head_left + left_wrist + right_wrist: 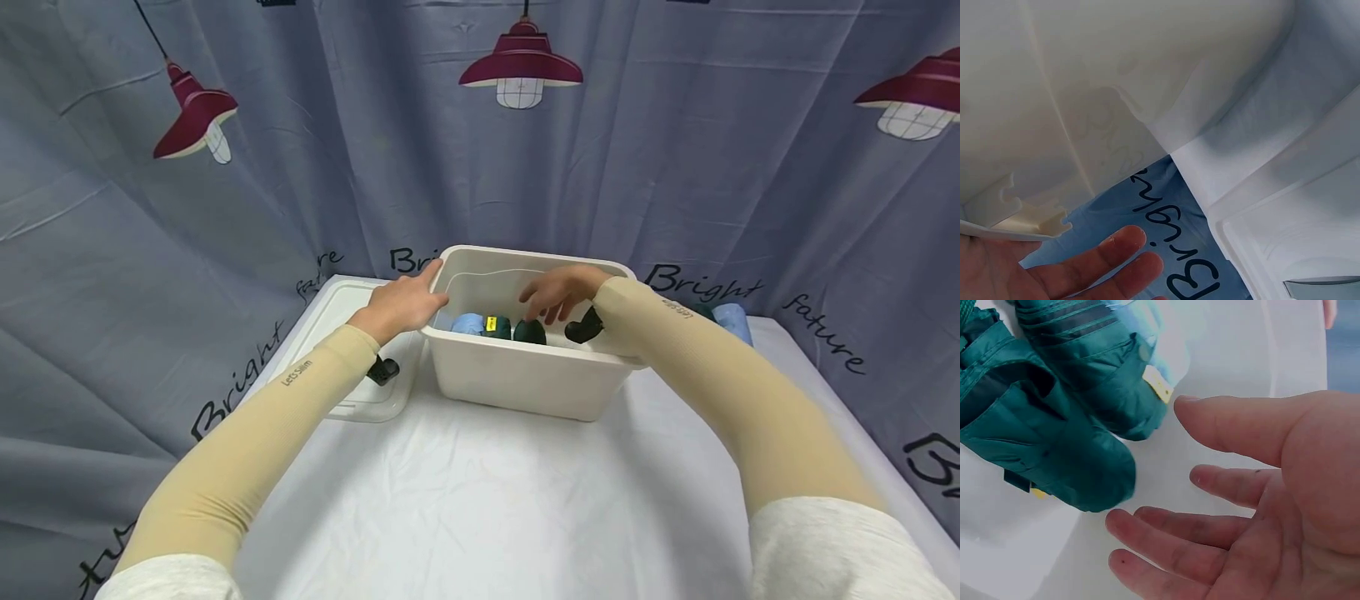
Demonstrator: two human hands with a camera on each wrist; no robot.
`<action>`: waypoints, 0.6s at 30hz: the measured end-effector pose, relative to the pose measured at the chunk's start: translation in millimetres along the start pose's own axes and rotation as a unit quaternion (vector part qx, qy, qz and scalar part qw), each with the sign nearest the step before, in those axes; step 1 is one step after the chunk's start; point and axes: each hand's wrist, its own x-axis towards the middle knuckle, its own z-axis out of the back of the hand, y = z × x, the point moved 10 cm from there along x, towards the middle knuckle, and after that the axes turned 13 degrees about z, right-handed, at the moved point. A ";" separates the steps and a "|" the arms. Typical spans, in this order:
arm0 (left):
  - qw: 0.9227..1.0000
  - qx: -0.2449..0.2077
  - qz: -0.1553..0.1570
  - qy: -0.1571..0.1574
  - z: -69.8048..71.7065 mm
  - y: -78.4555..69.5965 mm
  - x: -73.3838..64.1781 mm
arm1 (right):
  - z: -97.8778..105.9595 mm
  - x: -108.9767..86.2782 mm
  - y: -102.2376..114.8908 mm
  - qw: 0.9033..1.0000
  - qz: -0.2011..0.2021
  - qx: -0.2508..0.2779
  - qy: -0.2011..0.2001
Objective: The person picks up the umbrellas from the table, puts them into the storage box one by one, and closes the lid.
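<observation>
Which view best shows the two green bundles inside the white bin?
The right wrist view: both green bundles lie close at upper left, showing folds and a yellow tag on one. The head view shows them small, over the near rim of the white bin. The left wrist view does not show them.

**"Bright fature" on the curtain, "Let'sSlim" on the sleeves**

We read "Bright fature", spelled that way, in black script point(705, 288) on the blue-grey curtain point(495, 187), at left and again at right. Behind the white bin point(517, 375) we get only the start of "Bright"; at the near left and far right, fragments. We find "Let'sSlim" on the left sleeve point(258, 429) and the right sleeve point(708, 379). A yellow label point(491, 324) on a dark green bundle point(500, 331) is too small for us to read.
</observation>
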 end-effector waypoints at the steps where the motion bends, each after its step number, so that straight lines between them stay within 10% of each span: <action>1: 1.000 0.001 0.000 0.000 0.1 -0.1 0.1 | 1.9 -1.4 0.4 1.000 0.003 -0.003 -0.003; 18: 1.000 -0.002 -0.006 0.004 -0.7 -3.6 -4.8 | 18.4 -46.9 13.7 0.998 0.042 -0.001 -0.040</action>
